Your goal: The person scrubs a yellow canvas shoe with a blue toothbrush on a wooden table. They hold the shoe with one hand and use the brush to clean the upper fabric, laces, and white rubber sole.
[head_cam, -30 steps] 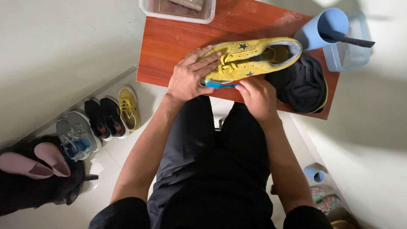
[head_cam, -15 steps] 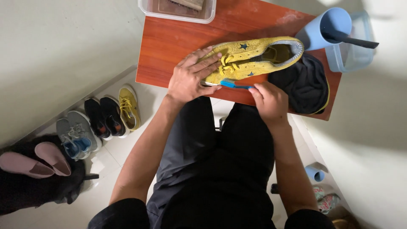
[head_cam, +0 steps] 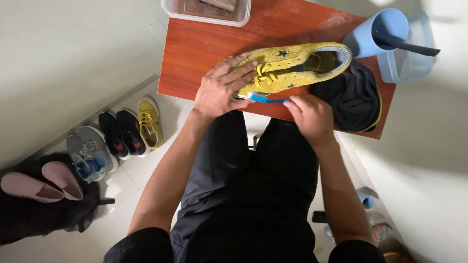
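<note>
A yellow lace-up sneaker (head_cam: 297, 65) with dark star patches lies on its side on a red-brown wooden table (head_cam: 200, 46). My left hand (head_cam: 222, 87) presses down on its toe end, fingers spread over the laces. My right hand (head_cam: 309, 114) grips a small blue brush (head_cam: 265, 99), whose head touches the white sole edge near the toe. A dark cloth (head_cam: 353, 95) lies under the heel end of the sneaker.
A light blue cup (head_cam: 378, 31) with a dark handle sticking out stands by a clear plastic tub (head_cam: 412, 51) at the table's right. Another clear tub (head_cam: 207, 12) sits at the far edge. Several shoes (head_cam: 117, 136) line the floor on the left.
My right hand has slid a little right along the sole with the brush. My left hand and the sneaker have stayed in place.
</note>
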